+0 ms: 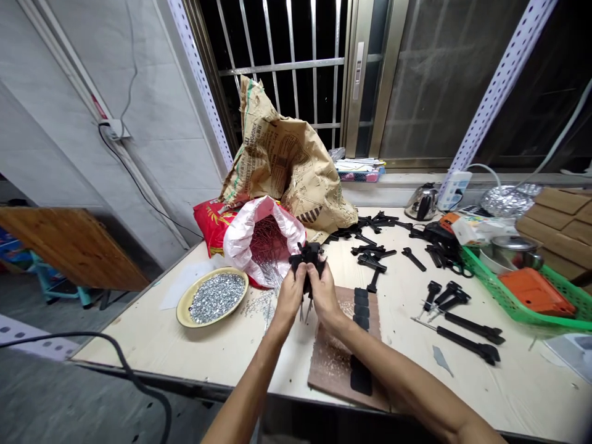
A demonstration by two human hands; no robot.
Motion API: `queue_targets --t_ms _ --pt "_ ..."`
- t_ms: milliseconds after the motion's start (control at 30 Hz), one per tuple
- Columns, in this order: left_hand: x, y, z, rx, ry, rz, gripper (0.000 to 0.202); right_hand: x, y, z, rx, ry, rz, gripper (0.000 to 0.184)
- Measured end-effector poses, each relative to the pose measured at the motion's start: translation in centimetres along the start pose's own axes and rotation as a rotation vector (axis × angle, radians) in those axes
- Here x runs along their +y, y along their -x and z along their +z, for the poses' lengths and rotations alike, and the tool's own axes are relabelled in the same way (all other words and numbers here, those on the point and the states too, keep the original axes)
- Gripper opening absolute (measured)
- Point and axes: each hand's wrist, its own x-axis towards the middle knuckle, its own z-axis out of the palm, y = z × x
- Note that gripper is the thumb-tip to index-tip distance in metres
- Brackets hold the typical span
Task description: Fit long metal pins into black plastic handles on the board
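My left hand (290,295) and my right hand (324,295) are close together above the table, both gripping a black plastic piece (309,260) with thin metal pins sticking out below it. Just to the left, a white-and-pink sack (240,234) holds a mass of long dark nails (268,240). A brown board (333,364) lies under my right forearm, with black rectangular pads (361,308) in a row on it. A yellow plate (185,308) of small silver nuts sits further left. Black plastic parts with metal shafts (467,336) lie to the right.
A crumpled brown paper sack (287,166) and a red bag (213,225) stand at the back of the table, by a barred window. A heap of black parts (439,243), a kettle (422,202) and a green basket (513,296) are at the right. Cardboard (555,225) is stacked beyond the basket.
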Motion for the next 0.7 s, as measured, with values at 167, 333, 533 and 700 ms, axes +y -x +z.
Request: queue_targets --t_ms 167,333,533,700 --pt "-2.7 -1.6 0.3 -0.053 0.25 -0.438 0.052 3.3 -2.3 -1.6 -0.064 0.0 0.329 0.043" --pt "-3.0 -2.4 1.2 -0.022 0.359 -0.565 0.053 3.2 -3.3 -2.0 -0.116 -0.05 0.351 0.044" --pt "-2.0 -3.5 1.2 -0.213 0.244 -0.561 0.053 2.8 -4.2 -3.0 -0.122 -0.014 0.481 0.052" --pt "-2.4 -4.7 1.2 -0.372 -0.005 -0.431 0.046 2.5 -5.4 -5.6 -0.293 0.293 0.353 0.057"
